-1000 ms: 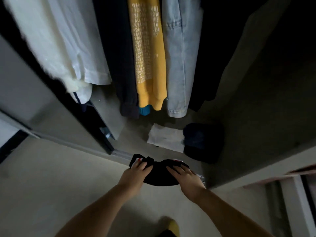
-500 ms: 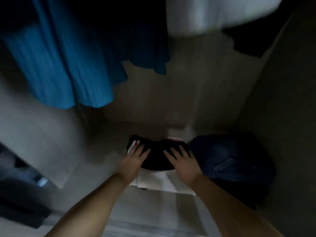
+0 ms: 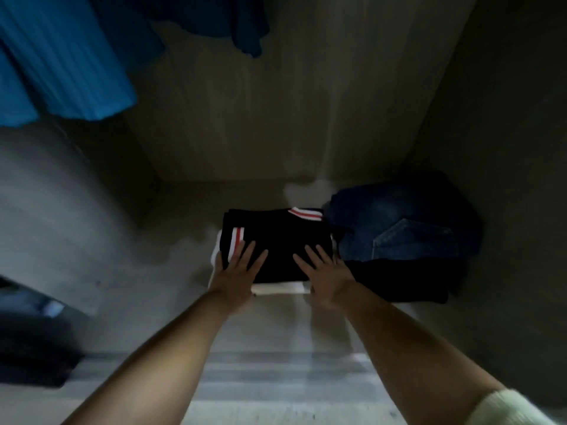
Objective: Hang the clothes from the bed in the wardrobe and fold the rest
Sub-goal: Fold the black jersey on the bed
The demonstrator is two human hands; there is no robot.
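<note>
A folded black garment [image 3: 276, 237] with red and white stripes lies on a folded white garment [image 3: 276, 289] on the wardrobe floor [image 3: 171, 240]. My left hand [image 3: 237, 271] has its fingers spread over the black garment's near left part, with the thumb at its left edge. My right hand [image 3: 325, 274] lies the same way on its near right part, thumb hidden. Both hands hold the garment at its near edge. A blue garment [image 3: 61, 65] hangs at the upper left.
Folded blue jeans [image 3: 399, 228] sit on a dark garment [image 3: 399, 280] just right of the pile, against the right wall. The wardrobe's back wall [image 3: 276, 118] is close behind. A dark blurred object [image 3: 30, 348] is at the lower left, outside the wardrobe.
I have leaned into the wardrobe and carried the black garment from the doorway onto the white folded garment. It now lies flat there, and the view has dropped below the hanging clothes.
</note>
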